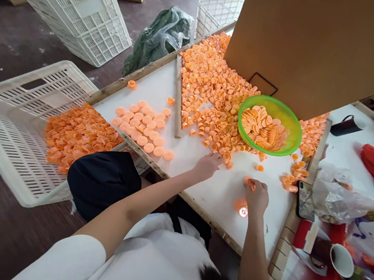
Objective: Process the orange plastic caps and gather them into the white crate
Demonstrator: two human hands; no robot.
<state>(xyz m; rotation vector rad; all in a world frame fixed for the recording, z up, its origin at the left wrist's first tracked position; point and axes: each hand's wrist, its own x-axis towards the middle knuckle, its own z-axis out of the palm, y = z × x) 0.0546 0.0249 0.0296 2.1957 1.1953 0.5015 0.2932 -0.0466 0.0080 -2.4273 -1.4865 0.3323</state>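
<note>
Between your right hand's [257, 196] pinching fingertips sits one small orange plastic cap [248, 180], probably light, rigid and slick, best gripped by its rim, while your left hand [207, 165], loosely open, touches the near edge of the loose cap pile [210, 111].

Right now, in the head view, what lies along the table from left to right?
White crate of orange caps → flat-laid caps → wooden strip → loose cap heap → green bowl → phone → white cup.
</note>
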